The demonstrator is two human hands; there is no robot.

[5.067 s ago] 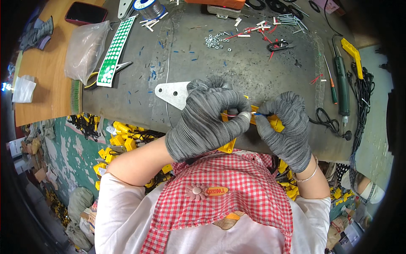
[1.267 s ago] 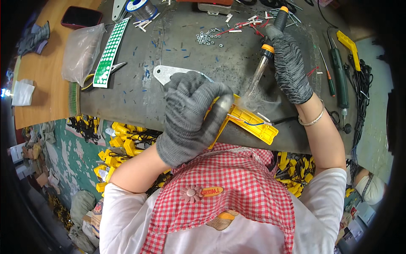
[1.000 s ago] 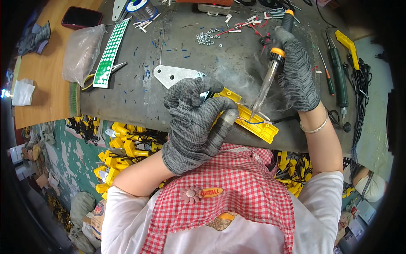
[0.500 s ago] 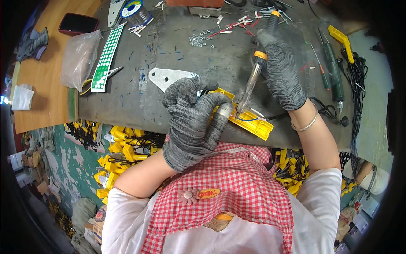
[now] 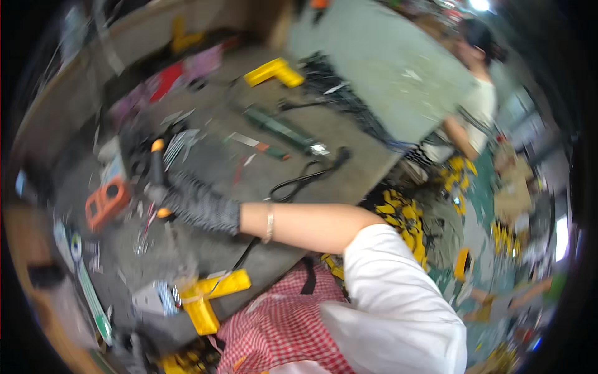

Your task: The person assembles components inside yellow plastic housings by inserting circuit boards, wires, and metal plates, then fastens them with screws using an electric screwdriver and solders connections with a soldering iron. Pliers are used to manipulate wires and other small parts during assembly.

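My right hand (image 5: 202, 202), in a grey knit glove, is closed round the dark handle of a soldering iron (image 5: 158, 163) with orange ends, held over the bench. Nearer me on the bench lies a yellow plastic housing (image 5: 218, 287), with a pale metal plate (image 5: 146, 300) beside it and a thin wire along it. At the lower left edge my gloved left hand (image 5: 134, 350) is dim and smeared, apart from the housing; its fingers cannot be made out.
An orange meter-like case (image 5: 107, 202) stands at the left. Beyond my right arm lie a green cylindrical tool (image 5: 283, 129), a screwdriver (image 5: 272, 151), a yellow angled part (image 5: 274, 73) and black cables (image 5: 349, 103). Another person (image 5: 476, 87) sits at the upper right.
The view has swung to the right and tilted. The iron has come up off the yellow housing in my right hand. My left hand has moved away from the housing.
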